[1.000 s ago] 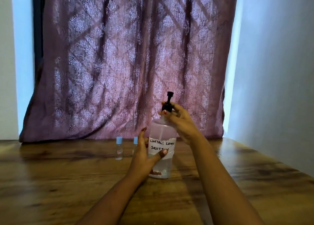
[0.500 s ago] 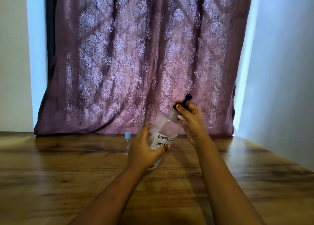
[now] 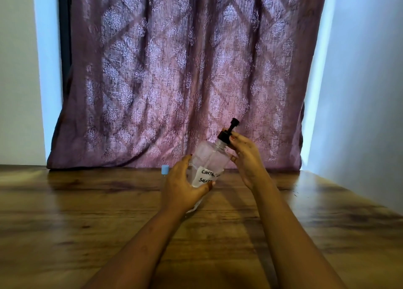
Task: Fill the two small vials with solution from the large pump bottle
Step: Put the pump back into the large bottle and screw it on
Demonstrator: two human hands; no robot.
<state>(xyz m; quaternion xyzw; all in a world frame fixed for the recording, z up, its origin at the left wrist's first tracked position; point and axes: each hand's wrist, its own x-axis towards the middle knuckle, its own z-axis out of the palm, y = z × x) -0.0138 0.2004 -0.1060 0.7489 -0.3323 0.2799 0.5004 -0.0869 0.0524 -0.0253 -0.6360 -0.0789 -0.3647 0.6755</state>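
Over wooden table (image 3: 87, 212), bottle (image 3: 209, 158) between fingers (image 3: 182, 171)

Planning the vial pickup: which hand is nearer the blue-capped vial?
Left. The left hand, gripping the bottle, sits just right of the vial; the right hand is farther right, at the pump.

Vial (image 3: 165, 170): only the blue cap shows, body mostly behind left grip (image 3: 185, 186). Pump bottle (image 3: 209, 155): base hidden by same grip. Label (image 3: 207, 176) wording partly out of sight, unreadable in full. Pump collar (image 3: 223, 136) partly covered by right grip (image 3: 246, 158). Both forearms cut off at lower edge.
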